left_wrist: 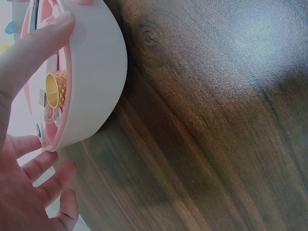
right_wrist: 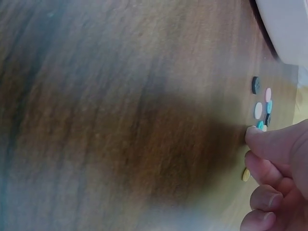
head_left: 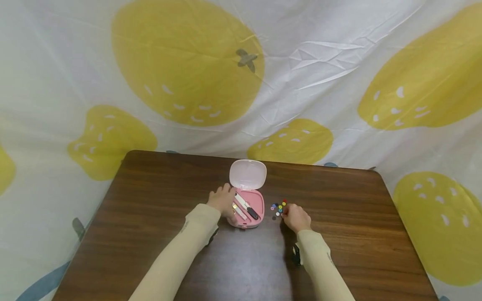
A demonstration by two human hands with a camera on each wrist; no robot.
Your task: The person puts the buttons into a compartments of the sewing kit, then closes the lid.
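Observation:
A pink sewing box (head_left: 246,207) stands open mid-table with its lid (head_left: 247,174) raised at the back. It holds a black-handled tool (head_left: 249,209) and a gold thimble (left_wrist: 57,89). My left hand (head_left: 224,200) grips the box (left_wrist: 96,72) on its left side, the thumb (left_wrist: 41,45) over the rim and the fingers (left_wrist: 45,175) along the wall. To the box's right lies a cluster of small coloured buttons (head_left: 278,207). My right hand (head_left: 295,216) is at the cluster's near edge with curled fingers. Its thumb (right_wrist: 274,142) and forefinger pinch at a teal button (right_wrist: 260,124).
The dark wooden table (head_left: 158,234) has rounded corners and is bare around the box. A lone yellow button (right_wrist: 246,174) lies just below my right fingers. A white cloth with yellow fruit shapes (head_left: 188,62) hangs behind and beside the table.

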